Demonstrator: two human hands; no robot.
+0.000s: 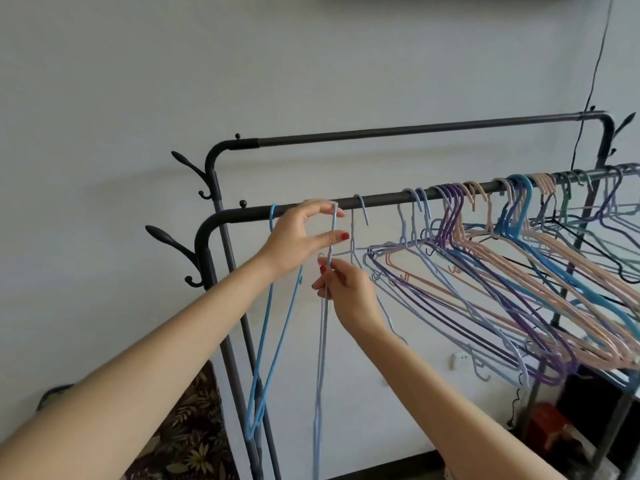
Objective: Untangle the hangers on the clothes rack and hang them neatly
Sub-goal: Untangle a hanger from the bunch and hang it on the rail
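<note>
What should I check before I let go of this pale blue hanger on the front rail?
1. Hook over the front rail: cannot tell; the left hand covers the top of the pale blue hanger.
2. Grip: ok; the left hand pinches the hanger's neck, and the right hand holds it lower down.
3. Clear of the bright blue hanger: ok; that one hangs apart, to the left.
4. Clear of the tangled bunch: cannot tell; a pale wire crosses behind the right hand.
5. Free rail space beside it: ok.
</note>
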